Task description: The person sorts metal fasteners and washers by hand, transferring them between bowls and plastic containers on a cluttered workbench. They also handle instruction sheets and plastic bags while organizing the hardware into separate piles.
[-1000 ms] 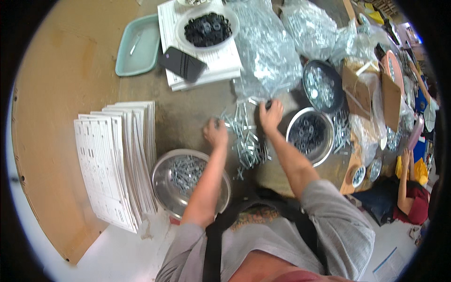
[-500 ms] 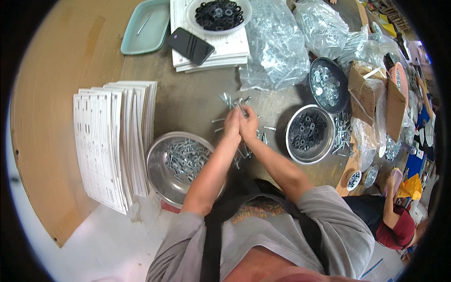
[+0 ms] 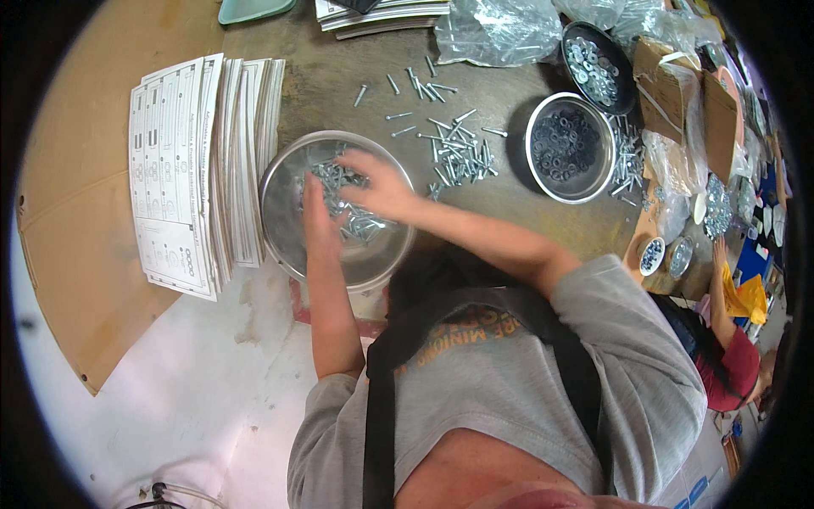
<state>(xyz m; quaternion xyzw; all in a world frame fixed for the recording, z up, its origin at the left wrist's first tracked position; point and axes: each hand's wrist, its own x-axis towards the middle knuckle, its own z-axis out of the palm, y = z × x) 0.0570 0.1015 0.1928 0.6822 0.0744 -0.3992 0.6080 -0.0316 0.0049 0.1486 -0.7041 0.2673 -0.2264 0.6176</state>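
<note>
Both hands are over a steel bowl (image 3: 285, 233) that holds many silvery screws (image 3: 366, 227). My left hand (image 3: 320, 214) is seen edge-on at the bowl's middle, its fingers stretched out and slightly blurred. Facing it from the right, my right hand (image 3: 377, 188) has its fingers apart above the pile. Neither one plainly grips a screw, though the left palm is hidden. To the right of the bowl, loose screws (image 3: 462, 154) lie in a heap on the table, with several more scattered farther back.
Upright white printed sheets (image 3: 174, 182) stand left of the bowl. On the right are a steel bowl of black washers (image 3: 561, 146), a dark dish of clear washers (image 3: 593, 69) and an open cardboard box (image 3: 661, 97). Plastic bags (image 3: 496, 34) lie at the back. Another person (image 3: 729, 360) works far right.
My hands have gone from the loose screws on the table leftward to the steel bowl, and they have parted. The view has shifted, so the table sits higher in it.
</note>
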